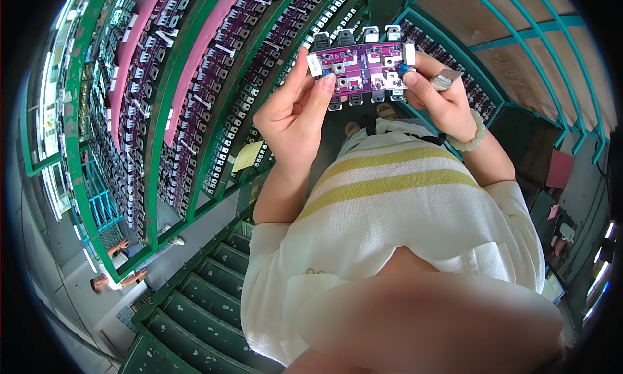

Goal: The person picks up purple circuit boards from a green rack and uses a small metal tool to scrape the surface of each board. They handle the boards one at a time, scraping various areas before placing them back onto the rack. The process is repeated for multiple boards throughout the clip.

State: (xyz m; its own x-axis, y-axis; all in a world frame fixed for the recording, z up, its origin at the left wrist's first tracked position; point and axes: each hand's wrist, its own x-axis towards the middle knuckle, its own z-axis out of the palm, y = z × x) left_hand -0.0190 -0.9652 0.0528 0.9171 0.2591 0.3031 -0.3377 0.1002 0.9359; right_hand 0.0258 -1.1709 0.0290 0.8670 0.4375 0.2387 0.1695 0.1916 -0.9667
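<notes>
Between my two hands is a purple circuit board [365,68] with metal tabs standing out along its far and near edges. My left hand [300,105] grips its left end, the thumb on top by a white end piece. At the right end my right hand [436,92] pinches the board, its thumb beside a small blue part [403,69]. A crumpled silvery piece [446,80] sits at the fingers of my right hand; how it is held there I cannot tell. A pale bead bracelet [472,135] rings my right wrist.
Green racks [150,179] filled with rows of similar purple boards [201,69] rise on the left, with a yellow paper [248,156] on one. Green empty-looking trays [214,289] lie below. Another rack [496,101] stands at right. A person [120,265] is at far lower left.
</notes>
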